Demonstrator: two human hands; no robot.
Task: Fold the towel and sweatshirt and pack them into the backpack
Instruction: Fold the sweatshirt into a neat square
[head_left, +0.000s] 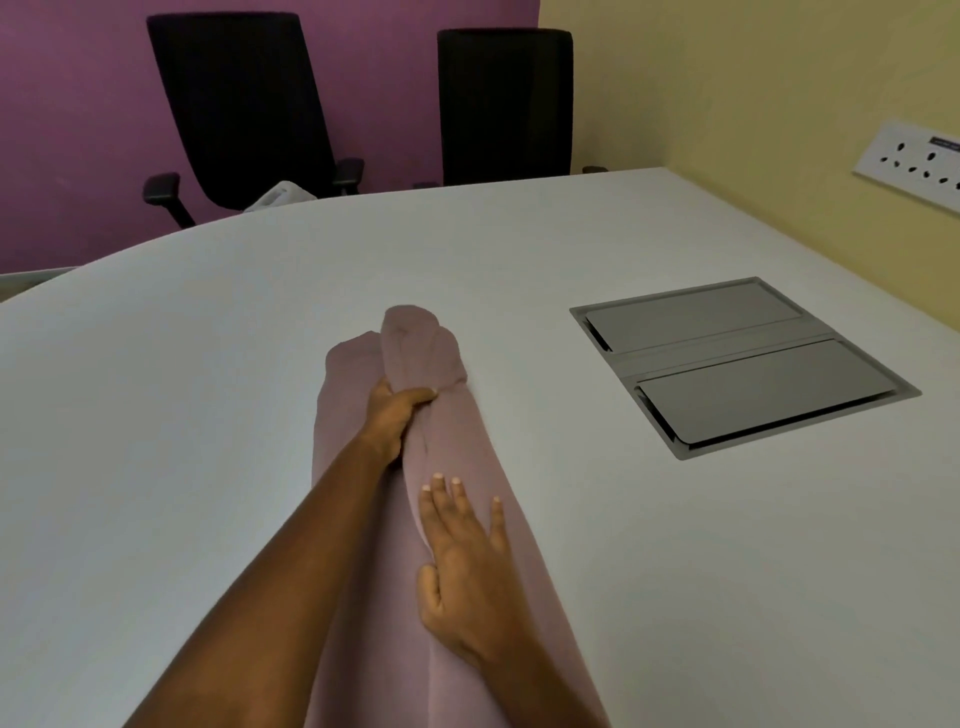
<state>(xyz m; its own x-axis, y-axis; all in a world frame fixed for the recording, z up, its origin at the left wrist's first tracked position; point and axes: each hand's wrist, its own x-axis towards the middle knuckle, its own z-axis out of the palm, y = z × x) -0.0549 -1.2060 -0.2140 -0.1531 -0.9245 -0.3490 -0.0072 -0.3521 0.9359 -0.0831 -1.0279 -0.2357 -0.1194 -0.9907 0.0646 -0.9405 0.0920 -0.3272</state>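
Observation:
A long mauve cloth (457, 441), folded into a narrow strip, lies on the white table (208, 364) and runs from the near edge toward the middle. Its far end is turned back over itself in a bunched fold. My left hand (395, 415) grips the cloth just below that fold, with the fingers curled round a pinch of fabric. My right hand (467, 561) lies flat on the strip nearer to me, fingers straight and spread. I cannot tell whether the cloth is the towel or the sweatshirt. No backpack is in view.
A grey cable hatch (737, 364) with two flaps is set in the table to the right. Two black office chairs (244, 109) (506, 104) stand behind the far edge, with something white (280, 196) on the left one. A socket panel (914, 163) is on the right wall.

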